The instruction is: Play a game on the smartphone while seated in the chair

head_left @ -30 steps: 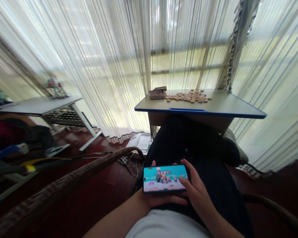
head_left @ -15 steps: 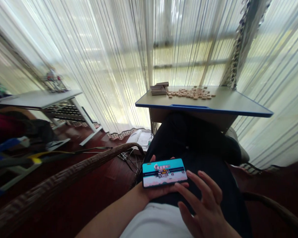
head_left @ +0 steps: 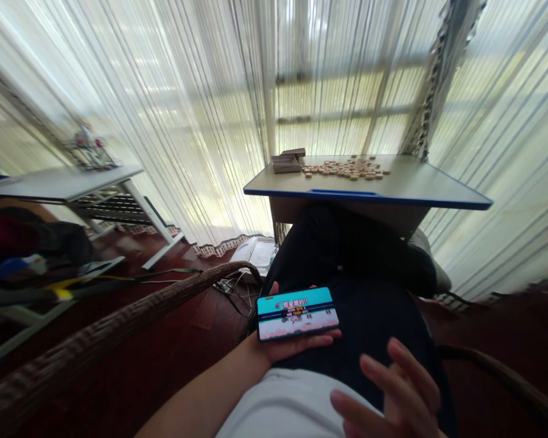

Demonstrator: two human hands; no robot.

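Observation:
A smartphone [head_left: 298, 314] lies sideways in my left hand [head_left: 287, 349] above my lap, its lit screen facing up with a turquoise and pink game picture and large lettering. The fingers of that hand reach under and around the phone, with fingertips showing at its upper and lower edges. To the lower right, my right hand [head_left: 395, 392] is raised apart from the phone. Its fingers are spread and loosely bent, and they hold nothing. The bottom edge of the view cuts off part of this hand.
Ahead stands a blue-edged table [head_left: 438, 182] with scattered round wooden pieces [head_left: 349, 169] and an open wooden box [head_left: 285, 163]. Wooden chair arms [head_left: 196, 283] flank me. A white table [head_left: 64, 185] is at left, beside a partly visible person [head_left: 41, 237]. Cables [head_left: 237, 295] lie on the floor.
My right hand has moved away from the phone, down and to the right. The phone stays in my left hand with a similar screen. The whole view has shifted slightly.

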